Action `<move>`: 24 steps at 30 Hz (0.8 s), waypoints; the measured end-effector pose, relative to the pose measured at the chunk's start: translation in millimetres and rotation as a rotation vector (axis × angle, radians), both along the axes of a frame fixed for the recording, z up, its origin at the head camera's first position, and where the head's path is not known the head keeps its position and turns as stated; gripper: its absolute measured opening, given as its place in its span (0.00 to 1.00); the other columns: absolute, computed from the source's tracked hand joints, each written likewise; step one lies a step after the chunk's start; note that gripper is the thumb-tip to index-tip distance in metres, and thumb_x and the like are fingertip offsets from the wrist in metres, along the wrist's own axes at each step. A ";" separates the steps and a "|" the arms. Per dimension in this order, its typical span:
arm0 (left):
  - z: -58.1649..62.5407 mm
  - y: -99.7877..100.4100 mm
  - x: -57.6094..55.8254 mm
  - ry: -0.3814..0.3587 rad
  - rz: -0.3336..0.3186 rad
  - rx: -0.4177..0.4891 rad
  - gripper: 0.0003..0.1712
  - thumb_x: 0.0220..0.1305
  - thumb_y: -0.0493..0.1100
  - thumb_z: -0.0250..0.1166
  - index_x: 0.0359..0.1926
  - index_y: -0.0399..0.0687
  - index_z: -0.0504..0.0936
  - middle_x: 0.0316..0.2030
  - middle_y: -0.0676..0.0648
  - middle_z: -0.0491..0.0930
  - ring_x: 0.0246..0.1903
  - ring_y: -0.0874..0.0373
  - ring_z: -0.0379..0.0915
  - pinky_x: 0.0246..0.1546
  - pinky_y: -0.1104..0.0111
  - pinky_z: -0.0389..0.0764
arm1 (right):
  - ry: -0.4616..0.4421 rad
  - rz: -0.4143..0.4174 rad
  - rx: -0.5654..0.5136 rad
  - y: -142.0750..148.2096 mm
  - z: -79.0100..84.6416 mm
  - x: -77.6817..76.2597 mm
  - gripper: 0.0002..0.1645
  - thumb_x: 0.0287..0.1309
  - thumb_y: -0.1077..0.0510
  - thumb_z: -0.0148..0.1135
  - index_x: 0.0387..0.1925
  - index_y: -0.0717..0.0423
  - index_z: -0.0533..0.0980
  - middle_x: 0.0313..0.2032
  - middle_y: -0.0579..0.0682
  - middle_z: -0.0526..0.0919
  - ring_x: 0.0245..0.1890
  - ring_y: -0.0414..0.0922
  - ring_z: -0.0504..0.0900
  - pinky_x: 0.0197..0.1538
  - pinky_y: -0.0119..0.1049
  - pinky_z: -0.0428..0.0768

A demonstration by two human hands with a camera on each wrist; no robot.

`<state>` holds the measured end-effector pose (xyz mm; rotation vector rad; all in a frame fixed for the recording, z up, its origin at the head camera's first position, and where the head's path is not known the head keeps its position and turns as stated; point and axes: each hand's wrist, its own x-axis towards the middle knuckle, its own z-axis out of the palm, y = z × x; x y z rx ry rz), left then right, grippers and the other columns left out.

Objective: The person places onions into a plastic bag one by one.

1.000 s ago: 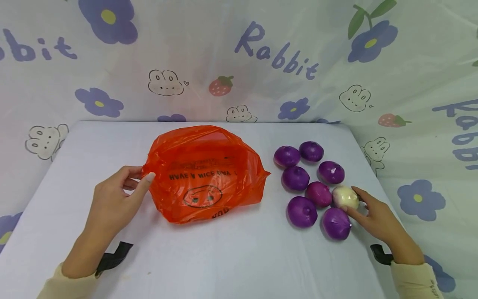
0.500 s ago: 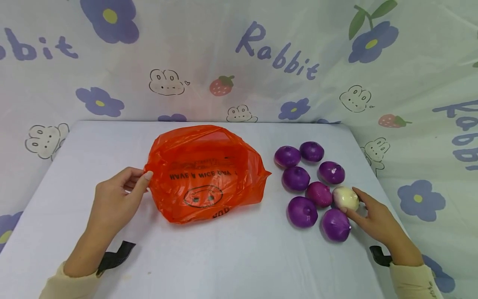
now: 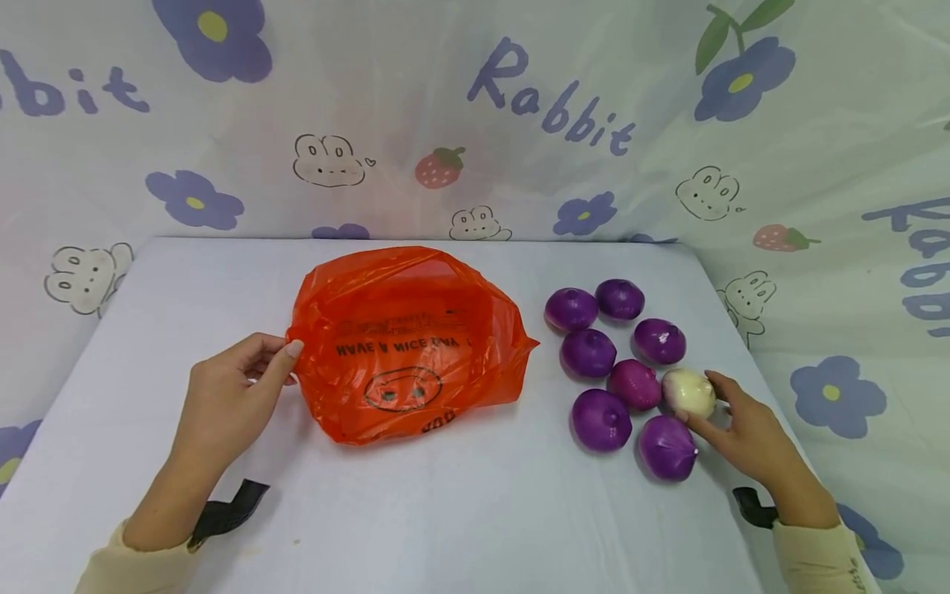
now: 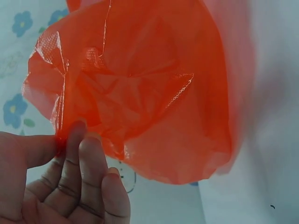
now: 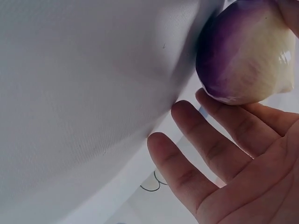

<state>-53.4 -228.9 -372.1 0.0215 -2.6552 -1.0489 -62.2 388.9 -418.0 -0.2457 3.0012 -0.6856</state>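
Note:
My left hand [image 3: 233, 396] pinches the left edge of a red plastic bag [image 3: 404, 355] between thumb and fingers. The bag lies with its mouth loosely spread and carries dark printed words and a pig-like snout. In the left wrist view, the bag's thin rim [image 4: 60, 135] is caught at my thumb tip. On the right, my right hand [image 3: 750, 429] holds a pale onion [image 3: 688, 391] between thumb and fingers. Seen from the right wrist, that onion [image 5: 247, 53] is cream on one side and purple on the other; the other fingers stretch out beside it.
Several purple onions [image 3: 588, 354] cluster right of the bag. One purple onion [image 3: 668, 448] sits close in front of the pale one, and a reddish one [image 3: 634, 384] lies at its left. A white table [image 3: 445, 520] bears everything, with a printed cloth [image 3: 416, 99] behind.
My left thumb has come in to the bag's edge, closing the small gap seen a second ago. The pale onion has shifted very slightly right with my right hand.

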 end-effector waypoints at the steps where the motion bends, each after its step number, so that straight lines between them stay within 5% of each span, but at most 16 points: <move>1: 0.1 -0.2 0.0 0.001 0.001 0.001 0.12 0.76 0.47 0.65 0.45 0.42 0.86 0.31 0.46 0.86 0.29 0.73 0.75 0.30 0.83 0.74 | 0.007 0.001 -0.008 -0.3 0.0 -0.1 0.48 0.65 0.49 0.74 0.71 0.74 0.61 0.60 0.77 0.75 0.56 0.72 0.78 0.55 0.68 0.78; 13: 0.8 -0.8 -0.5 0.013 -0.008 0.019 0.12 0.76 0.46 0.65 0.47 0.42 0.86 0.32 0.46 0.86 0.30 0.75 0.75 0.31 0.84 0.74 | 0.080 0.000 -0.028 -1.8 6.6 -1.6 0.45 0.63 0.51 0.75 0.68 0.76 0.65 0.58 0.75 0.78 0.55 0.70 0.80 0.51 0.63 0.80; 20: 0.9 -1.3 0.0 -0.009 -0.006 0.021 0.13 0.77 0.48 0.64 0.47 0.42 0.86 0.32 0.45 0.86 0.31 0.75 0.75 0.31 0.84 0.74 | 0.141 0.009 -0.043 -5.4 15.6 -0.7 0.43 0.61 0.53 0.76 0.68 0.73 0.68 0.57 0.72 0.80 0.54 0.67 0.82 0.49 0.47 0.82; 24: 2.3 -1.3 0.8 -0.041 0.002 0.026 0.15 0.78 0.50 0.62 0.48 0.42 0.86 0.33 0.45 0.87 0.32 0.74 0.75 0.32 0.84 0.75 | 0.133 -0.004 -0.056 -9.2 21.9 1.5 0.46 0.62 0.53 0.76 0.71 0.73 0.64 0.58 0.73 0.79 0.53 0.69 0.82 0.50 0.52 0.81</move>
